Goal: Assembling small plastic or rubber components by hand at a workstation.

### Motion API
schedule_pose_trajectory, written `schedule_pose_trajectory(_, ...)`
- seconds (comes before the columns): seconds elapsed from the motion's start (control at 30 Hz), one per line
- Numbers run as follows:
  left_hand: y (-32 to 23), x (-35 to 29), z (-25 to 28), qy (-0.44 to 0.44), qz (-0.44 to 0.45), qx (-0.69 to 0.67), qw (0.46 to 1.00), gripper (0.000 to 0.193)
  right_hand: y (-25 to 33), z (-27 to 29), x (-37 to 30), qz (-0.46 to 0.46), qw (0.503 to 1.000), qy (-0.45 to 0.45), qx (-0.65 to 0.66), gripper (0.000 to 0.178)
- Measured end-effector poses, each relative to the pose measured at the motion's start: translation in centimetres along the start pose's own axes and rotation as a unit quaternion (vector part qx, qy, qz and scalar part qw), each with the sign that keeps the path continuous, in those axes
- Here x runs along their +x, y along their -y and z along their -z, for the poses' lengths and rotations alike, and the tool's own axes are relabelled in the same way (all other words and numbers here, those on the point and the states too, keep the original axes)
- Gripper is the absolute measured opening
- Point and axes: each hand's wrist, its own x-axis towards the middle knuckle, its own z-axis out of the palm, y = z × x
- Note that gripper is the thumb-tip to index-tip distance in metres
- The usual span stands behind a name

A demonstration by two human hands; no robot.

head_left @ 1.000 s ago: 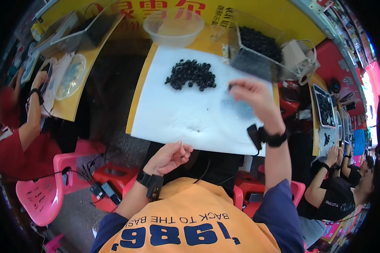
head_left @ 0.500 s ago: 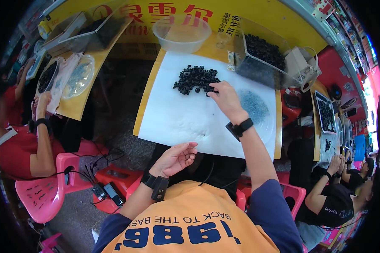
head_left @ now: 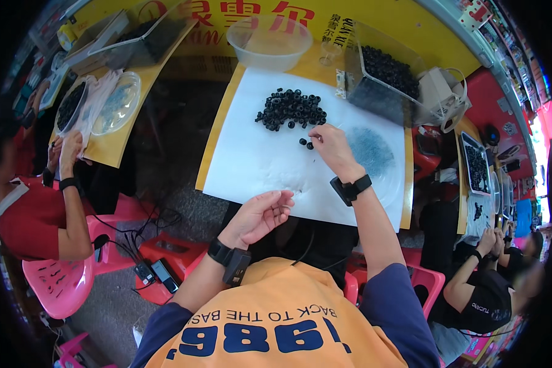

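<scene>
A pile of small black ring-shaped pieces (head_left: 290, 109) lies on a white sheet (head_left: 233, 165) on the table. Two loose black pieces (head_left: 306, 143) sit just below the pile. Right beside them my right hand (head_left: 332, 149) has its fingers bent together at the sheet; whatever is between the fingertips is hidden. Nearer to me, over the sheet's front edge, my left hand (head_left: 262, 218) is palm up with curled fingers, thumb and forefinger pinched. What it holds is too small to make out. To the right of my right hand lies a clear plate with fine blue-grey bits (head_left: 371, 150).
At the far edge stand a clear bowl (head_left: 270, 46) and a clear bin of black pieces (head_left: 386, 73), with a white bag (head_left: 443, 92) beside it. People work at tables on both sides. Cables (head_left: 129, 245) and a red stool (head_left: 165, 260) are at lower left.
My right hand has drawn back from the pile's right edge, toward me. Two black pieces now lie apart from the pile. My left hand has shifted slightly up and right, still pinched.
</scene>
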Motion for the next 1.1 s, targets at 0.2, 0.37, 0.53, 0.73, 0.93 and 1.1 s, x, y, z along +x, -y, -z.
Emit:
schedule_pose_trajectory(0.2, -0.1, 1.3, 0.0, -0.046, -0.052, -0.024, 0.997, 0.028, 2.1, 0.2, -0.3, 0.079, 0.997, 0.019, -0.003, 0.014)
schedule_pose_trajectory(0.37, 0.4, 1.8, 0.5, -0.073, -0.062, -0.055, 0.994, 0.028, 1.6, -0.9, -1.1, 0.173, 0.980, 0.058, -0.082, 0.017)
schedule_pose_trajectory(0.53, 0.0, 0.8, -0.9, -0.086, -0.123, -0.039, 0.988, 0.029, 8.7, 1.0, -5.1, 0.066, 0.987, 0.056, 0.136, 0.020)
schedule_pose_trajectory(0.73, 1.3, 1.2, -0.4, -0.041, -0.101, -0.019, 0.994, 0.026, 10.2, 0.5, -11.0, -0.070, 0.968, 0.032, 0.241, 0.020)
schedule_pose_trajectory(0.93, 1.7, 1.1, 0.2, -0.099, -0.033, -0.002, 0.995, 0.026, 7.1, 2.5, -13.0, -0.103, 0.975, -0.028, 0.193, 0.018)
schedule_pose_trajectory(1.1, 1.7, 1.3, -0.4, -0.117, -0.029, 0.013, 0.993, 0.029, 0.1, 6.7, -12.4, -0.023, 0.984, -0.123, -0.128, 0.020)
